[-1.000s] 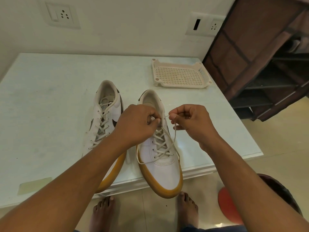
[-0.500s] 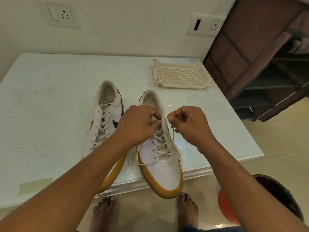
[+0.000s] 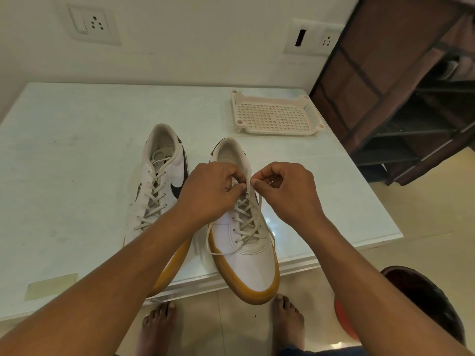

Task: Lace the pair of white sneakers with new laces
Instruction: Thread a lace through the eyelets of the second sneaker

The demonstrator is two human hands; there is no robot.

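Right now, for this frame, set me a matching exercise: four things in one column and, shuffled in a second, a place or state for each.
Things:
1. tray
2. tape
3. swoosh sneaker
4. right hand

Places or states:
a. pinches a lace
b. partly hidden by the left forearm
c. flat by the near left corner of the table
d. far right on the table

Pairs: 1-d; 2-c; 3-b; 4-a.

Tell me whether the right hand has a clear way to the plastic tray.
Probably yes: only bare tabletop lies between the right hand and the tray, but it pinches the lace, so letting go comes first.
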